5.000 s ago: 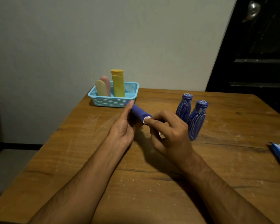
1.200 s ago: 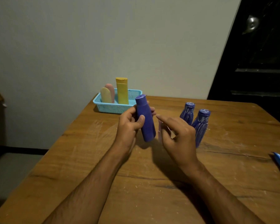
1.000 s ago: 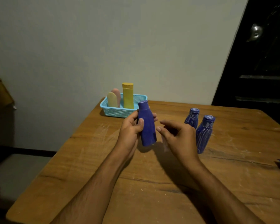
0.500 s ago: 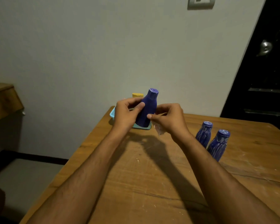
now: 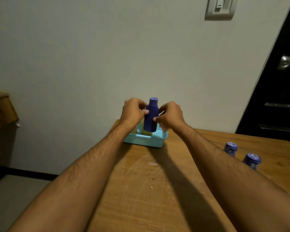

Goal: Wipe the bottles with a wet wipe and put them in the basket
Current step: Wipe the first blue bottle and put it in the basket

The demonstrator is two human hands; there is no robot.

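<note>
Left hand [image 5: 132,113] and right hand [image 5: 170,114] around upright blue bottle [image 5: 151,117].

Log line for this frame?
both hands grip blue bottle upright over basket | left hand | right hand | two blue bottles on table

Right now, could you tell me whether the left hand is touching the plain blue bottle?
Touching. The head view shows the left hand with its thumb pressed on the side of the plain blue bottle, fingers curled behind it.
</note>
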